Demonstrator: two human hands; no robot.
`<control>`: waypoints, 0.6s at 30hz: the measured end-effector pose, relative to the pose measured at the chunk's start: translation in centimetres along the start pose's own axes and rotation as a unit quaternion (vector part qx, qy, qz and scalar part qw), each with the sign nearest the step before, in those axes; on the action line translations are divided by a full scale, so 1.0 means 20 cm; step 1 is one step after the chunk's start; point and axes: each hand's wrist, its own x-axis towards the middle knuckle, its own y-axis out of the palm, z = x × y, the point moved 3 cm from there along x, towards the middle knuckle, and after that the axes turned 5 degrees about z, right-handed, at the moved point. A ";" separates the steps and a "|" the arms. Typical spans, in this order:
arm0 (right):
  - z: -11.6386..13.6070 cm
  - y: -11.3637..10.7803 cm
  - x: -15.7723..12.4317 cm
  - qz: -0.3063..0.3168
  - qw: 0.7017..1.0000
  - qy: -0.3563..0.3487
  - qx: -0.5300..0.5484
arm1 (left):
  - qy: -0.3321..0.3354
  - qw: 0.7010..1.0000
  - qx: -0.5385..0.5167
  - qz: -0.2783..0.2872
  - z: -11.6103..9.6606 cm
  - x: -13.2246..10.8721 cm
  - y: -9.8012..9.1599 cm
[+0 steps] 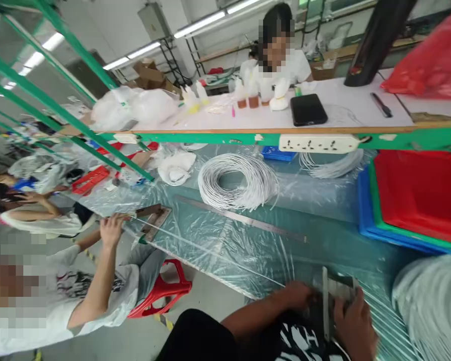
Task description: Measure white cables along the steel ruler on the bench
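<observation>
My left hand (pixel 299 296) lies at the near edge of the plastic-covered table (pixel 225 245), fingers curled together where a thin white wire (pixel 210 249) ends. That wire runs taut across the table to a co-worker's raised hand (pixel 110 228) on the left. My right hand (pixel 355 323) is closed round a small metal cutter (pixel 332 293) with an upright blade, just right of my left hand. A long steel ruler (pixel 244 219) lies beside the wire. A coil of white wire (pixel 238 181) rests behind it.
Stacked red, green and blue trays (pixel 417 195) sit at the right, with a white bundle (pixel 432 301) below them. A green shelf rail with a power strip (pixel 318 143) crosses overhead. Another person sits behind the shelf, near a phone (pixel 308 109). A red stool (pixel 161 293) stands on the floor.
</observation>
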 end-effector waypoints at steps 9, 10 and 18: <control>0.10 -0.08 0.07 0.031 0.995 0.087 0.026 | 0.049 0.995 -0.073 -0.038 0.05 0.13 0.05; 0.09 -0.08 0.07 0.033 0.995 0.089 0.032 | 0.047 0.995 -0.080 -0.044 0.05 0.13 0.05; 0.10 -0.10 0.07 0.053 0.993 0.104 0.028 | 0.037 0.997 -0.065 -0.020 0.02 0.12 0.03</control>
